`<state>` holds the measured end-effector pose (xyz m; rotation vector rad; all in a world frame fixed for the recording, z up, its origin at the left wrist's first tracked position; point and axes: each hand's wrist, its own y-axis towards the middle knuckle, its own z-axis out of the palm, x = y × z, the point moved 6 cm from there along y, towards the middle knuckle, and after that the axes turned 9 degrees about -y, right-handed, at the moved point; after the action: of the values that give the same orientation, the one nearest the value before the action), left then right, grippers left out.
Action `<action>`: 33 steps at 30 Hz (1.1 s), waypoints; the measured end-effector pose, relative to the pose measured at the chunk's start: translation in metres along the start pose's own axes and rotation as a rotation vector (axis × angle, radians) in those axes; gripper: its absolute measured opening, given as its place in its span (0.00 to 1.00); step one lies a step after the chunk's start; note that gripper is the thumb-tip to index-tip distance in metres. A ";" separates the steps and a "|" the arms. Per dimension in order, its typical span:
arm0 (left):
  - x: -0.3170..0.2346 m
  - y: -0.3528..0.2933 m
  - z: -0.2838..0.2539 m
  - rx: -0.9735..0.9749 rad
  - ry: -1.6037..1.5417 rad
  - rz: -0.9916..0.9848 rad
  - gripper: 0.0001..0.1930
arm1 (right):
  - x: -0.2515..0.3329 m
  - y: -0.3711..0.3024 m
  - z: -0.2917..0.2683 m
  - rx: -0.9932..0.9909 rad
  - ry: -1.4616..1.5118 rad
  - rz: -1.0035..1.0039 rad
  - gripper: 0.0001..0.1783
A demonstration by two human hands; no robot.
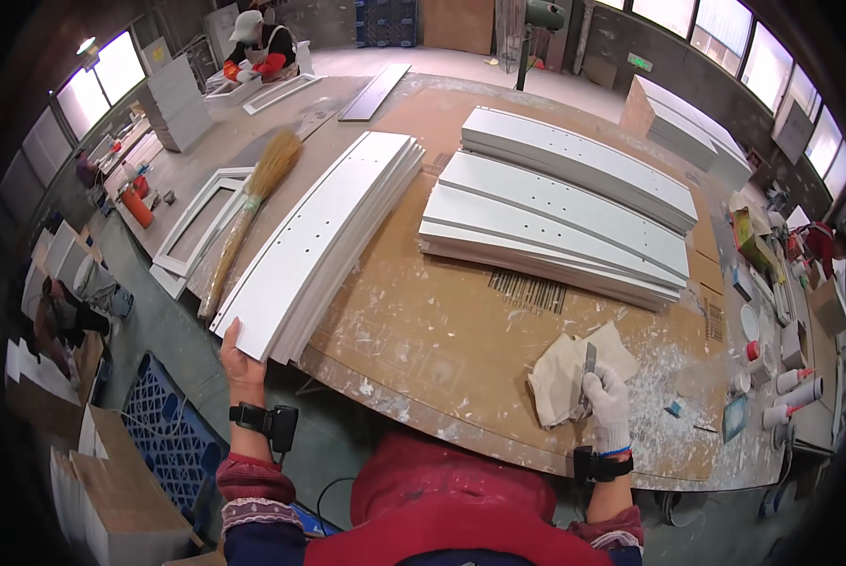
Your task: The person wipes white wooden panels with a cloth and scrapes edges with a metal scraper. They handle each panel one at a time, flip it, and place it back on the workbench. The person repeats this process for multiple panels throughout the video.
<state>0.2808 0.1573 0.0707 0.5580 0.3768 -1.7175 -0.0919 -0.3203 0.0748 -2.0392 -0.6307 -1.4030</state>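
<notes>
A stack of long white drilled panels (pixel 314 222) lies left of centre, its near end jutting over the table edge. My bare left hand (pixel 242 360) grips the top panel's near corner, thumb on the upper face; its other fingers are mostly hidden. In a white knitted glove, my right hand (pixel 609 398) is closed round a narrow flat metal scraper (pixel 589 361), blade pointing away from me. Under the scraper lies a crumpled cream cloth (pixel 557 382), against the glove. Two more stacks of white panels (pixel 560 203) rest across the table, beyond the cloth.
Brown cardboard (pixel 423 349), flecked with white, covers the worktable. A straw brush (pixel 262 184) and white frames (pixel 182 236) lie left of the panels. Glue bottles (pixel 791 379) stand at the right. A blue pallet (pixel 163 429) is on the floor; a co-worker (pixel 262 52) leans over frames far off.
</notes>
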 end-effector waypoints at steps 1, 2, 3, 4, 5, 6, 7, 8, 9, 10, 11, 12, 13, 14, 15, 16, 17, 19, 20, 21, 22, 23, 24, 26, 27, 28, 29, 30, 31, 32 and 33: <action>0.002 0.001 0.001 -0.011 0.015 -0.007 0.20 | 0.001 -0.002 0.001 -0.004 0.015 -0.002 0.13; 0.002 0.001 0.001 -0.022 0.030 -0.013 0.20 | 0.002 -0.001 0.001 -0.006 0.030 -0.004 0.13; 0.004 0.001 -0.002 -0.079 0.047 -0.065 0.20 | 0.001 -0.001 0.000 -0.024 0.046 -0.017 0.13; 0.003 0.002 -0.004 -0.136 0.064 -0.115 0.20 | 0.000 0.001 -0.002 -0.041 0.062 -0.030 0.12; 0.003 0.001 -0.007 -0.192 0.081 -0.166 0.21 | -0.001 0.002 -0.003 -0.058 0.078 -0.043 0.12; 0.000 -0.005 -0.005 -0.259 0.175 -0.191 0.22 | 0.001 0.004 -0.002 -0.038 0.053 -0.028 0.11; 0.001 -0.010 0.000 -0.318 0.267 -0.225 0.25 | 0.004 0.004 -0.006 -0.029 0.028 -0.011 0.10; 0.001 -0.013 0.005 -0.376 0.360 -0.259 0.28 | 0.006 0.006 -0.009 -0.022 0.003 0.006 0.10; -0.013 -0.013 0.003 -0.316 0.554 -0.431 0.33 | 0.007 0.010 -0.010 -0.015 -0.009 0.018 0.09; -0.027 -0.015 -0.005 -0.252 0.742 -0.613 0.39 | 0.008 0.014 -0.013 -0.012 -0.027 0.036 0.08; -0.044 -0.015 -0.006 -0.400 1.036 -0.445 0.46 | 0.011 0.020 -0.018 -0.014 -0.050 0.053 0.08; -0.066 -0.007 0.001 -0.396 1.280 -0.296 0.46 | 0.020 0.026 -0.027 -0.061 -0.062 0.009 0.08; -0.096 -0.007 0.007 -0.497 1.428 -0.129 0.46 | 0.029 0.033 -0.033 -0.097 -0.060 -0.035 0.07; -0.115 -0.010 0.017 -0.569 1.508 -0.055 0.46 | 0.036 0.038 -0.039 -0.137 -0.063 -0.073 0.07; -0.121 -0.010 0.035 -0.511 1.522 0.028 0.45 | 0.039 0.049 -0.049 -0.190 -0.089 -0.116 0.08; -0.102 -0.008 0.071 -0.359 1.476 0.040 0.42 | 0.042 0.059 -0.064 -0.259 -0.119 -0.150 0.08; -0.073 -0.007 0.110 -0.149 1.385 0.035 0.40 | 0.045 0.070 -0.075 -0.295 -0.121 -0.165 0.08; -0.006 -0.013 0.165 0.245 1.176 -0.069 0.35 | 0.062 0.098 -0.092 -0.348 -0.144 -0.203 0.08; 0.033 -0.009 0.189 0.462 1.061 -0.171 0.32 | 0.068 0.111 -0.104 -0.391 -0.157 -0.213 0.08; 0.071 0.000 0.209 0.514 1.103 -0.246 0.27 | 0.068 0.124 -0.115 -0.436 -0.151 -0.177 0.09; 0.108 0.015 0.228 0.571 1.148 -0.318 0.24 | 0.067 0.134 -0.129 -0.485 -0.141 -0.142 0.10; 0.136 0.036 0.238 0.539 1.134 -0.342 0.23 | 0.066 0.145 -0.142 -0.529 -0.126 -0.109 0.11; 0.170 0.060 0.238 0.508 1.112 -0.370 0.23 | 0.063 0.155 -0.157 -0.580 -0.195 -0.096 0.11; 0.220 0.124 0.210 0.544 1.174 -0.258 0.28 | 0.052 0.183 -0.175 -0.650 -0.328 -0.071 0.12; 0.234 0.137 0.213 0.522 1.303 -0.172 0.30 | 0.054 0.192 -0.182 -0.705 -0.534 -0.037 0.13; 0.246 0.148 0.217 0.497 1.428 -0.080 0.32 | 0.051 0.196 -0.190 -0.710 -0.558 -0.006 0.14; 0.257 0.160 0.221 0.467 1.550 0.017 0.34 | 0.047 0.200 -0.197 -0.713 -0.580 0.023 0.15; 0.274 0.175 0.220 0.478 1.557 -0.003 0.35 | 0.047 0.205 -0.200 -0.715 -0.605 0.053 0.17; 0.286 0.189 0.218 0.486 1.565 -0.026 0.36 | 0.046 0.209 -0.202 -0.676 -0.598 0.060 0.16; 0.295 0.203 0.216 0.493 1.574 -0.047 0.37 | 0.046 0.214 -0.204 -0.635 -0.591 0.066 0.16; 0.302 0.211 0.218 0.479 1.548 -0.088 0.33 | 0.044 0.218 -0.205 -0.591 -0.585 0.076 0.16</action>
<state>0.4052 -0.2519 0.0942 2.2159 1.0507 -1.1130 -0.0690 -0.6169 0.1316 -2.9568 -0.3754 -1.0093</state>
